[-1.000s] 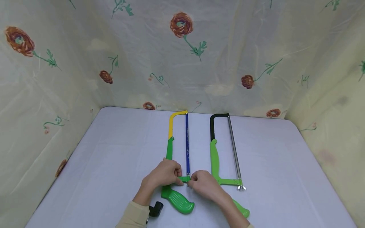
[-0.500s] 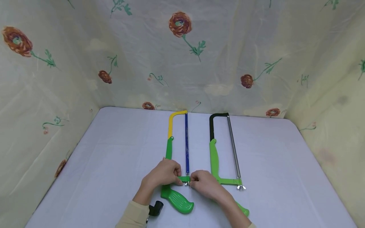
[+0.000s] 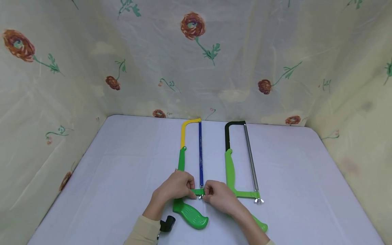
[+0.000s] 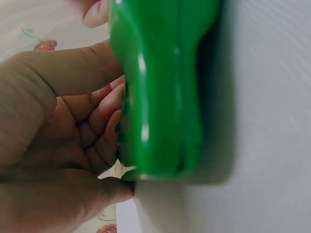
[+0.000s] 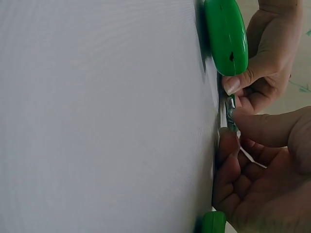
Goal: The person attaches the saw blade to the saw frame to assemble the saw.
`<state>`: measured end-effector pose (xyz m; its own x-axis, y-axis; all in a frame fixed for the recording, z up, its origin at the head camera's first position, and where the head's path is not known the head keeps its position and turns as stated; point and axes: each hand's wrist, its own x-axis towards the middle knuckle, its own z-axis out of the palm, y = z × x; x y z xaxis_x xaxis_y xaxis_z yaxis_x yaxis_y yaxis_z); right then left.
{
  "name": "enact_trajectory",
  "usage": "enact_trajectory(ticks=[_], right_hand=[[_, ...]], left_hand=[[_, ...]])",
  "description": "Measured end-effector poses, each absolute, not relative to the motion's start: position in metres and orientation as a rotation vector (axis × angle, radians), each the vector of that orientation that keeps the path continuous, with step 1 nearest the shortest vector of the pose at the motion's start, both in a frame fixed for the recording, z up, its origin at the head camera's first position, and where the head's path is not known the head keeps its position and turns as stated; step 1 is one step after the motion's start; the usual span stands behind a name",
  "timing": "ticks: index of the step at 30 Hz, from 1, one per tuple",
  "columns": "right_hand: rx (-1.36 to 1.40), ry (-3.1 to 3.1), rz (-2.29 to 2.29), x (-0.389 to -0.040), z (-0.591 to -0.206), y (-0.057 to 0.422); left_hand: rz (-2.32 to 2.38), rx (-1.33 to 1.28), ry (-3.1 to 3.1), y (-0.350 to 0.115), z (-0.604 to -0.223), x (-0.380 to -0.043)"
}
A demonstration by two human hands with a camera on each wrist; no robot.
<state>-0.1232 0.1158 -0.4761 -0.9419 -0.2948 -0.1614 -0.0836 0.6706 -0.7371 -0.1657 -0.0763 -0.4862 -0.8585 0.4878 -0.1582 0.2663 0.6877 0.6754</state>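
A hacksaw (image 3: 182, 160) with a green and yellow frame and a blue blade (image 3: 200, 153) lies on the table. My left hand (image 3: 176, 185) grips its frame near the green crossbar (image 3: 198, 192), above the grooved green handle (image 3: 193, 216). In the left wrist view that handle (image 4: 160, 97) hides part of the hand. At the crossbar's right end sits a small metal wing nut (image 5: 230, 114). My right hand (image 3: 220, 196) pinches it between thumb and curled forefinger, seen closest in the right wrist view.
To the right lies a second hacksaw (image 3: 230, 170), light green and black with a grey blade; my right forearm covers part of its handle. A black rounded piece (image 3: 167, 224) shows beside my left cuff. A flowered curtain (image 3: 196, 75) borders the white-covered table (image 3: 131, 163).
The wing nut's wings have come into sight since the first frame. My right hand has turned slightly and its knuckles have risen; my left hand stays put.
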Motion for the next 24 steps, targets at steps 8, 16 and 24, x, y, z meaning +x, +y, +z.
enact_trajectory(ticks=[8, 16, 24], right_hand=[[-0.376, 2.631, -1.094, -0.125, -0.480, 0.115], [-0.326, 2.764, -0.905, -0.123, -0.485, 0.107], [-0.286, 2.794, -0.853, -0.122, -0.484, 0.101]], left_hand=[[0.957, 0.602, 2.572, -0.077, -0.488, -0.167], [0.964, 0.621, 2.579, -0.077, -0.489, -0.168], [0.965, 0.613, 2.576, -0.079, -0.489, -0.167]])
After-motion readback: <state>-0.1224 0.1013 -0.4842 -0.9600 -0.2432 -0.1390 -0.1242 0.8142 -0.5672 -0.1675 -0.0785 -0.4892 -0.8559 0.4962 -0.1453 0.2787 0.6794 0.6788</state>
